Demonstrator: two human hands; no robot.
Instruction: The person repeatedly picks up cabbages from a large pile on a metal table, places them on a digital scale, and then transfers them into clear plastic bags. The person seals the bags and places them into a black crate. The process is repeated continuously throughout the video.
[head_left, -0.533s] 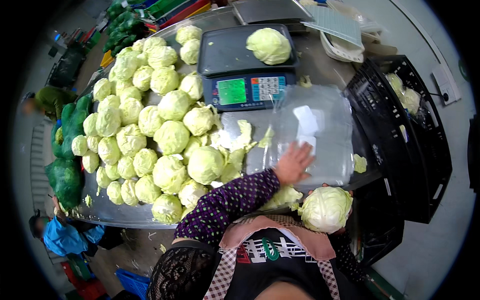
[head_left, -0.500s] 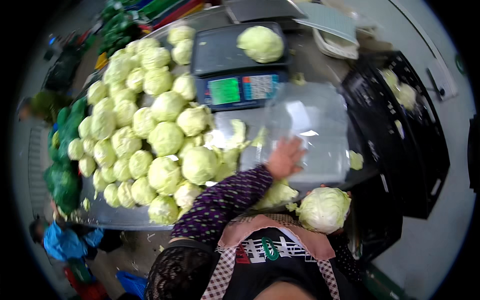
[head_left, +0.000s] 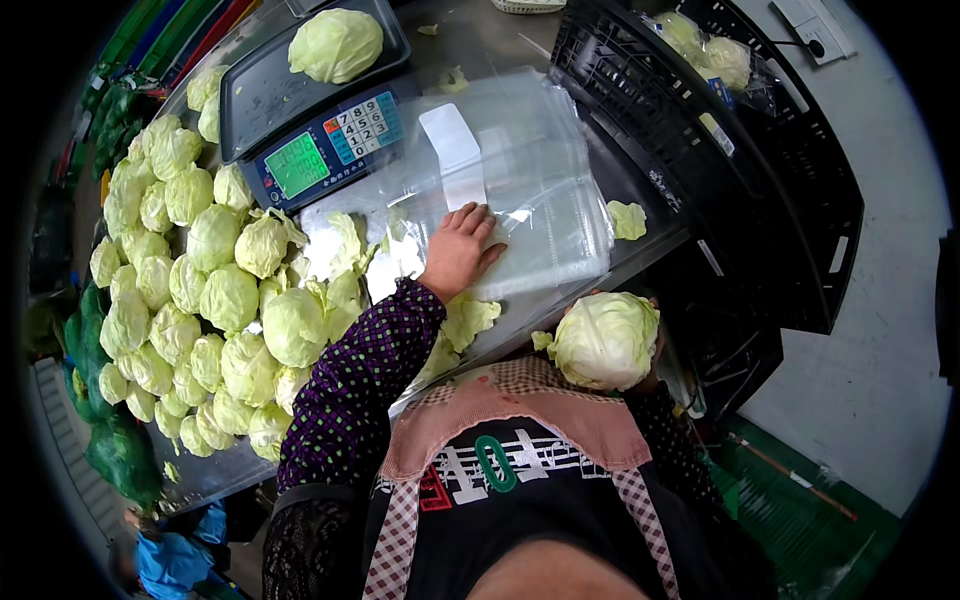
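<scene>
Clock set on the wearer's view, 12 straight ahead. Change noted over the last half second: wearer's head turned to the right, so the scale [head_left: 335,145] now sits at 11 and the heap of cabbages [head_left: 228,298] at 9. Left hand [head_left: 460,250] has moved toward the near left part of the plastic bags [head_left: 545,215] at 1, fingertips by the lower end of the white slip [head_left: 452,145]. Held cabbage [head_left: 605,342] unchanged in place, between 3 and 4, just off the table edge. My reading: work is at the bag stack for now, with the cabbage waiting outside any bag.

Pose: left forearm comes up from 7, its purple dotted sleeve [head_left: 350,375] crossing the near edge of the table. Hand open, palm down, fingers close together and slightly bent, thumb out toward 4. I cannot tell whether it pinches a bag. Right hand [head_left: 658,345] mostly hidden behind the held cabbage, gripping it from below and the right; exact finger placement not visible. Black crates [head_left: 690,190] at 2, apart from both hands.
</scene>
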